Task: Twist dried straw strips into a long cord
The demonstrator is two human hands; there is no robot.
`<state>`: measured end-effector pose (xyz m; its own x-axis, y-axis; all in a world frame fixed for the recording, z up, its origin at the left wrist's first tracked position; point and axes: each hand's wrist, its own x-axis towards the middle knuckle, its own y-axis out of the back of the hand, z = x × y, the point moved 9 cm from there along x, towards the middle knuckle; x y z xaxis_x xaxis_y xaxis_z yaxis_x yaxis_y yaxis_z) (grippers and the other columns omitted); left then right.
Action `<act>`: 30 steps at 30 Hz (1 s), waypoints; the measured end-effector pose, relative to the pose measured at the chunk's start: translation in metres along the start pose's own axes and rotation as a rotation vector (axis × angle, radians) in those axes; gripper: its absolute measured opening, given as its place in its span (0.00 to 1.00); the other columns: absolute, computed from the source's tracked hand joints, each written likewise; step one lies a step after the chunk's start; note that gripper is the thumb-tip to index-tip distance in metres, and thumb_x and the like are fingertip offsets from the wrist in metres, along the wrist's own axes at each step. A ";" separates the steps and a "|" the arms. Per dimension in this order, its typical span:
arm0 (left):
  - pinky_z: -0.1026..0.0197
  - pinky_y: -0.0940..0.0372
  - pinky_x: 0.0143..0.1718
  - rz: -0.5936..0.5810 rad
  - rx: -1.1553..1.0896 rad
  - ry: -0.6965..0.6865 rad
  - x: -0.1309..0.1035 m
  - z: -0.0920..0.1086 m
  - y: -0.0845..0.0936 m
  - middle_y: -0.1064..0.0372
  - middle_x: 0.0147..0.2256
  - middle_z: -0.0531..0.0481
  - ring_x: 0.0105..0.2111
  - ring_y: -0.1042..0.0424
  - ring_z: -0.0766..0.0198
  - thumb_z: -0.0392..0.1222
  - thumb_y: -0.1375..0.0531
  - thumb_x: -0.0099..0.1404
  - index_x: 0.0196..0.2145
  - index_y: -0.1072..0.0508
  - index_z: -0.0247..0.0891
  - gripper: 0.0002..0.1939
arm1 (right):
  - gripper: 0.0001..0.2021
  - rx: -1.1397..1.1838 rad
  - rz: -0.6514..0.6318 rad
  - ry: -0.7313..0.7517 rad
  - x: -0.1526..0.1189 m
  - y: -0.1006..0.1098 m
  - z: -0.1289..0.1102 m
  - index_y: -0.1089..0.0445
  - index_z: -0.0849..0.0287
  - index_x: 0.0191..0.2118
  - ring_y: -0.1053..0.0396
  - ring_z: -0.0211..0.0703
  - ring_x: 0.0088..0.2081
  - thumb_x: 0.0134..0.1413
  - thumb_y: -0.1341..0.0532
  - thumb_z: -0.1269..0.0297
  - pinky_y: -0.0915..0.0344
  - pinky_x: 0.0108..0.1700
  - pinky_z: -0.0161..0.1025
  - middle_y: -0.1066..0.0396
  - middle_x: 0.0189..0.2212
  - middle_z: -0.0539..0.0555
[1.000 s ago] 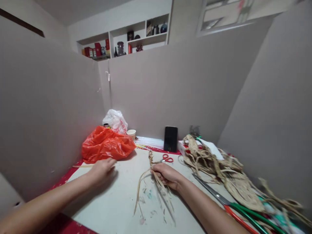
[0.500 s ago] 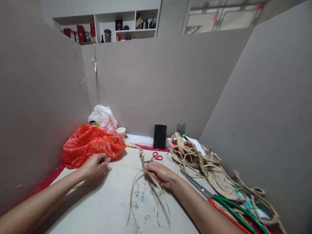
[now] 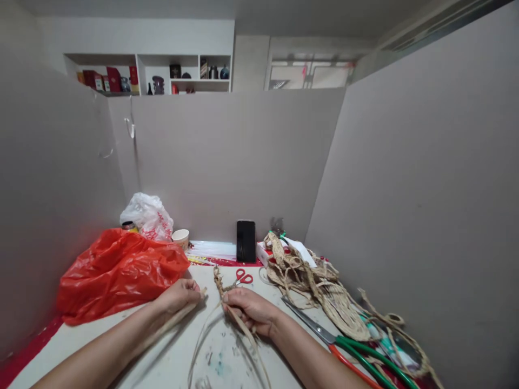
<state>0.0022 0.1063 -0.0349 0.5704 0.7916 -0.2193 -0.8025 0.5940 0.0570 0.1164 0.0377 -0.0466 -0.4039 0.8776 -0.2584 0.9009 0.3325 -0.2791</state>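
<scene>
My right hand (image 3: 251, 312) pinches a thin braided straw cord (image 3: 218, 276) near its lower end. Loose pale straw strands (image 3: 198, 343) hang from that grip toward the front of the table. To its left, my left hand (image 3: 180, 297) is closed on a pale straw strip (image 3: 172, 324). The strip's tip pokes out past the fingers toward the right hand, and its tail runs back along the forearm. A gap separates the two hands. Small red-handled scissors (image 3: 243, 277) lie just behind the right hand, their blades partly hidden by the cord.
A crumpled red plastic bag (image 3: 125, 275) sits left, with a white bag (image 3: 148, 216) and paper cup (image 3: 180, 236) behind. A phone (image 3: 246, 241) leans on the back partition. Heaped braided straw (image 3: 320, 292) and large shears (image 3: 336, 340) lie right. Grey partitions enclose the table (image 3: 162, 367).
My left hand has come closer to the right hand, and its straw strip now shows clearly. The right hand keeps its grip on the braided cord. The camera view has tilted up and turned right.
</scene>
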 end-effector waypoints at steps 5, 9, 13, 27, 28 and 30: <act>0.69 0.49 0.19 -0.131 -0.178 0.074 -0.014 -0.005 -0.013 0.35 0.20 0.54 0.17 0.40 0.72 0.41 0.36 0.47 0.27 0.34 0.33 0.12 | 0.10 0.041 -0.012 -0.028 0.001 0.000 0.007 0.37 0.62 0.25 0.64 0.25 0.12 0.47 0.40 0.61 0.69 0.13 0.27 0.52 0.11 0.38; 0.68 0.44 0.21 -0.189 -0.270 0.081 -0.020 -0.001 -0.021 0.36 0.22 0.52 0.21 0.37 0.70 0.36 0.37 0.45 0.27 0.34 0.33 0.10 | 0.09 0.058 -0.022 -0.041 0.000 -0.003 0.006 0.37 0.62 0.25 0.64 0.25 0.12 0.48 0.41 0.62 0.69 0.13 0.27 0.51 0.11 0.39; 0.71 0.52 0.18 -0.141 -0.226 0.052 -0.021 0.007 -0.020 0.45 0.17 0.59 0.17 0.47 0.77 0.34 0.37 0.46 0.27 0.34 0.33 0.10 | 0.08 0.071 -0.027 -0.023 -0.001 -0.007 -0.001 0.37 0.62 0.23 0.64 0.25 0.12 0.47 0.41 0.65 0.69 0.13 0.27 0.52 0.11 0.39; 0.71 0.40 0.20 -0.163 -0.214 0.148 -0.006 0.001 -0.046 0.32 0.20 0.51 0.20 0.33 0.70 0.44 0.33 0.47 0.30 0.35 0.33 0.17 | 0.11 0.066 -0.066 0.010 0.000 -0.007 -0.002 0.37 0.62 0.24 0.63 0.24 0.13 0.46 0.37 0.61 0.68 0.13 0.27 0.51 0.12 0.39; 0.70 0.38 0.22 -0.178 -0.234 0.157 -0.008 0.001 -0.046 0.31 0.22 0.50 0.21 0.32 0.70 0.42 0.33 0.47 0.31 0.34 0.33 0.17 | 0.11 0.060 -0.059 0.007 0.000 -0.007 -0.002 0.37 0.62 0.25 0.62 0.24 0.13 0.46 0.36 0.61 0.68 0.13 0.27 0.51 0.12 0.39; 0.70 0.36 0.24 -0.201 -0.254 0.161 -0.011 0.001 -0.046 0.31 0.22 0.50 0.22 0.31 0.70 0.40 0.32 0.47 0.33 0.33 0.33 0.18 | 0.12 0.053 -0.038 0.002 0.000 -0.005 0.000 0.37 0.62 0.24 0.62 0.24 0.12 0.45 0.36 0.61 0.67 0.13 0.27 0.51 0.12 0.39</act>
<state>0.0335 0.0704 -0.0346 0.7022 0.6180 -0.3536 -0.7069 0.6647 -0.2419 0.1116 0.0360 -0.0449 -0.4375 0.8652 -0.2447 0.8752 0.3473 -0.3369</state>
